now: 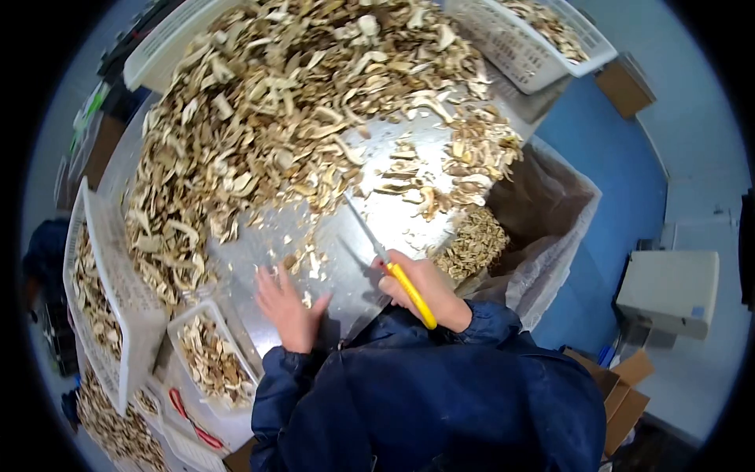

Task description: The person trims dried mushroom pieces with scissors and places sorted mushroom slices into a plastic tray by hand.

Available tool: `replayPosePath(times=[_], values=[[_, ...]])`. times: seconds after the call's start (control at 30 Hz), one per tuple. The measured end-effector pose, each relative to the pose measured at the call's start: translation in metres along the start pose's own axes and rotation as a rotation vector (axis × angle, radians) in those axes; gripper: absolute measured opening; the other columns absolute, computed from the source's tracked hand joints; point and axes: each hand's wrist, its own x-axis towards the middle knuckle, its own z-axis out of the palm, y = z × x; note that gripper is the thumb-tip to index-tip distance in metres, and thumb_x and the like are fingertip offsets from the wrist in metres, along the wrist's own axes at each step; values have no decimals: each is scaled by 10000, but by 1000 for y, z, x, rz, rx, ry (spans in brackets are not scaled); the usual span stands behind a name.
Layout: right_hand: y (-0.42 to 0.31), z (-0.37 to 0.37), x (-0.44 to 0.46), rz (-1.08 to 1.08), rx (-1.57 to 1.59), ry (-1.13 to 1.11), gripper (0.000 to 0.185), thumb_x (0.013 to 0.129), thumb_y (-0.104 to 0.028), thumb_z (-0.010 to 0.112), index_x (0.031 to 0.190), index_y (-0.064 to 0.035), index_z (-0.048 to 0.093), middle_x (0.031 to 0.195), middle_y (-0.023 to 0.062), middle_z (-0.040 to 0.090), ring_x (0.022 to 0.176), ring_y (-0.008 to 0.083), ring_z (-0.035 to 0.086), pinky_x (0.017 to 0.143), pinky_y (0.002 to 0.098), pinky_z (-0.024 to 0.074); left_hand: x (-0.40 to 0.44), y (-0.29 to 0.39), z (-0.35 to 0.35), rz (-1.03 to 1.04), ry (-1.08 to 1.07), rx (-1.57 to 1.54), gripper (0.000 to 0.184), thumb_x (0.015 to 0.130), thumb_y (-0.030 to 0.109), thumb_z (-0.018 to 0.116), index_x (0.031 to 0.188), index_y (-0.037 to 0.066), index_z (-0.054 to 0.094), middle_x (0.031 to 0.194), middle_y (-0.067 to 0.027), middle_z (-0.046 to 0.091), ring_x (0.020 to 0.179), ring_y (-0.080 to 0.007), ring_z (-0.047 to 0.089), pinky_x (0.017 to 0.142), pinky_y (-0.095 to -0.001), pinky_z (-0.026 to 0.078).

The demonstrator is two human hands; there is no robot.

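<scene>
My right hand (425,287) is closed around a yellow-handled knife (413,296), its long thin metal blade pointing up and left over the steel table (244,263). The blade tip is near the lower edge of a large heap of dried mushroom slices (259,102). Fingers spread, my left hand (287,307) is low over the table, slightly blurred and holding nothing. Small mushroom bits (313,263) lie just beyond its fingertips. To the right of the blade, a few mushroom slices (405,185) sit apart from the heap.
A plastic-lined box (550,263) with mushroom slices stands at the table's right edge. White baskets of slices stand at left (118,291) and upper right (523,67). A small tub (244,370) and a red-handled tool (193,417) are at lower left. Cardboard boxes (629,397) are at lower right.
</scene>
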Motion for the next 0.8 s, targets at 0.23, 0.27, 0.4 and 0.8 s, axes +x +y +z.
replayPosePath(times=[0.23,0.27,0.4,0.8], values=[[-6,-24,-31,-89,-35,98,289,862,-138,571,1125,-22,540,698,65,575,562,140,594,549,280,476,107,158,38,522,-107,-529,807,734,425,718,1386,53,421,1443,-269,314,1307,-438,322,1071,-520,255],[-12,-28,-37,-86,-17,130,305,855,-129,564,1139,-20,541,694,59,570,561,134,586,551,276,475,114,189,44,570,-70,-463,768,736,431,709,1373,81,461,1455,-263,312,1324,-437,315,1081,-512,249],[-17,-40,-57,-44,11,148,407,852,-277,666,1156,-30,557,755,134,564,664,287,583,655,333,461,103,273,88,848,-200,-807,638,771,377,683,1312,92,498,1471,-214,295,1332,-416,296,1088,-496,257],[-16,-12,-17,-1,166,-25,286,893,-144,580,1149,-22,547,629,35,512,541,97,533,549,251,469,205,91,0,109,52,-34,748,842,521,590,1437,128,366,1534,-222,162,1430,-403,82,1081,-659,82]])
